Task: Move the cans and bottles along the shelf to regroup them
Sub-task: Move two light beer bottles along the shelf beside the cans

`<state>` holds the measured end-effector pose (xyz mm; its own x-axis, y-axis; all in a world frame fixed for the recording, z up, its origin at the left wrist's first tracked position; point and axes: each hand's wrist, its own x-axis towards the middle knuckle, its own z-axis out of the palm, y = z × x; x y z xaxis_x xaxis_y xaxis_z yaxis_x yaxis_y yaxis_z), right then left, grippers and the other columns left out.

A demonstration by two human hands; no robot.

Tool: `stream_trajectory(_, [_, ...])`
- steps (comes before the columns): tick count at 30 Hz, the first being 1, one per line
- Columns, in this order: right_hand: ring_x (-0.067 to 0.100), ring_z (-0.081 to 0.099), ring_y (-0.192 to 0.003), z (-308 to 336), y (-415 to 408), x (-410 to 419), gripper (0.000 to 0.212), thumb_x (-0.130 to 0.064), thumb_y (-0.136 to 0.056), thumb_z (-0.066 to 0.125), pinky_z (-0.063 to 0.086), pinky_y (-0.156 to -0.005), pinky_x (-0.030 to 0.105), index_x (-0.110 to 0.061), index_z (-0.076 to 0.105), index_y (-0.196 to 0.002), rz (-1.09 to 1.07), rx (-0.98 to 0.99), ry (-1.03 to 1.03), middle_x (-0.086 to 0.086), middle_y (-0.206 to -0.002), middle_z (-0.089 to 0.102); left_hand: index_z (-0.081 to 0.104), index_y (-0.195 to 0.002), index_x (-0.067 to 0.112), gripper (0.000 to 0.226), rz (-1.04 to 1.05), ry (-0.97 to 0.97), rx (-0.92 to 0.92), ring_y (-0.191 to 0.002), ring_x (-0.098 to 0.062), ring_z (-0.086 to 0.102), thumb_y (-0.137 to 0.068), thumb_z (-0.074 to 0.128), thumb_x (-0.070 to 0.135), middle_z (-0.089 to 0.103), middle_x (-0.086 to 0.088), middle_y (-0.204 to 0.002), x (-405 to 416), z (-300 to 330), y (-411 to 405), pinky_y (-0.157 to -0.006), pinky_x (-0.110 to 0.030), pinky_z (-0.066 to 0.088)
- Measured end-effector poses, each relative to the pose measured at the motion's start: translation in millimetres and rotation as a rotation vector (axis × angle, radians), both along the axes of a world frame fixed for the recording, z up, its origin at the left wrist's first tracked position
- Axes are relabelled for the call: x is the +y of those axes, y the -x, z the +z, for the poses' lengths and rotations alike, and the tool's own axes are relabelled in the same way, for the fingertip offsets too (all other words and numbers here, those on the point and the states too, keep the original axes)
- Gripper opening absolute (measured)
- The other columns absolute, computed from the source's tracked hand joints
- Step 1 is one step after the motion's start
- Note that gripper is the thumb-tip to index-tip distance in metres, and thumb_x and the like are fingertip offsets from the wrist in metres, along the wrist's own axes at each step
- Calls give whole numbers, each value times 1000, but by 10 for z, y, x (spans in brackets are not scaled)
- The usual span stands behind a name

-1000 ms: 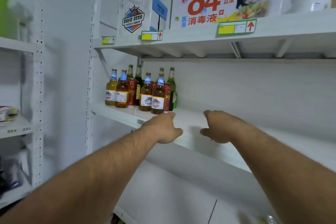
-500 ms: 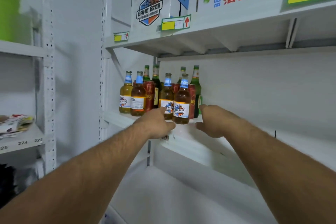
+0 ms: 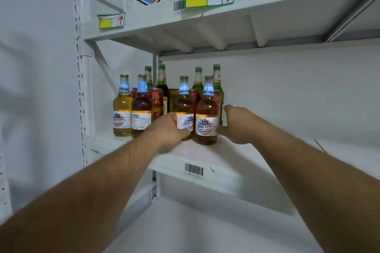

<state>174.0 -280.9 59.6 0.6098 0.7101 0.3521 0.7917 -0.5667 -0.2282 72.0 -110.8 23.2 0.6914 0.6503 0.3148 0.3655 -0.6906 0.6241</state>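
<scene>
Head view: front amber bottle between left hand and right hand.

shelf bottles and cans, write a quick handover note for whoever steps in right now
Left hand: reaching in at the base of the second amber bottle from the right; grip not clearly shown.
Right hand: against the right side of the rightmost amber bottle, fingers by the green bottle behind it.
Things: four amber bottles in front, red cans and green bottles behind, all clustered at the left end of the shelf.
Done: nothing visibly regrouped.
Left: move the bottles and cans along the shelf.
</scene>
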Motion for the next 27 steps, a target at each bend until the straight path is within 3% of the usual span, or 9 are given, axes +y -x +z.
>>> stream_trajectory(4, [25, 56, -107, 8, 5, 292, 55, -42, -97, 61, 40, -77, 29, -11, 44, -139, -70, 81, -124, 8, -129, 60, 57, -134, 26, 56, -46, 36, -103, -109, -22, 69, -85, 81, 38, 72, 4, -123, 384, -27, -205, -101, -46, 56])
stream_trajectory(7, [21, 55, -109, -8, 20, 498, 51, -41, -98, 60, 39, -78, 28, -11, 47, -137, -80, 199, -283, 3, -110, 56, 57, -135, 24, 65, -84, 96, -185, -108, -23, 70, -79, 86, 39, 72, 2, -123, 607, -82, -350, -99, -47, 57])
stream_trajectory(11, [18, 56, -92, -43, -32, 780, 30, -42, -94, 66, 44, -76, 29, -20, 57, -113, -92, 320, -468, 0, -101, 61, 56, -134, 21, 68, -153, 207, -228, -107, -24, 70, -77, 89, 38, 72, 0, -122, 835, -135, -497, -96, -43, 57])
stream_trajectory(14, [20, 62, -89, -70, -104, 895, 24, -42, -89, 71, 47, -74, 30, -23, 57, -92, -129, 417, -586, -2, -88, 64, 57, -132, 16, 66, -202, 265, -264, -105, -24, 70, -78, 90, 34, 71, -2, -119, 941, -156, -581, -91, -40, 57])
stream_trajectory(16, [23, 67, -93, -90, -136, 927, 24, -41, -86, 75, 50, -75, 31, -23, 59, -86, -145, 469, -632, 1, -91, 68, 59, -130, 16, 65, -240, 278, -260, -104, -23, 70, -77, 91, 36, 72, -2, -118, 974, -167, -620, -92, -40, 59])
stream_trajectory(20, [22, 70, -92, -114, -180, 967, 26, -39, -82, 81, 51, -70, 28, -19, 67, -93, -161, 513, -669, 4, -97, 73, 60, -125, 17, 64, -274, 283, -271, -104, -24, 70, -75, 92, 37, 71, -2, -115, 1012, -177, -683, -94, -43, 59])
stream_trajectory(25, [21, 72, -89, -162, -243, 1016, 40, -40, -75, 85, 54, -69, 28, -14, 72, -103, -196, 507, -734, 3, -94, 75, 58, -93, 28, 37, -329, 338, -299, -87, -14, 67, -78, 91, 28, 68, 7, -95, 1058, -183, -687, -83, -34, 54])
stream_trajectory(27, [19, 71, -87, -194, -262, 1035, 46, -45, -73, 85, 55, -70, 29, -15, 70, -104, -229, 472, -747, 1, -93, 74, 56, -87, 30, 37, -359, 355, -317, -83, -11, 66, -78, 91, 26, 67, 11, -90, 1078, -184, -680, -81, -32, 52])
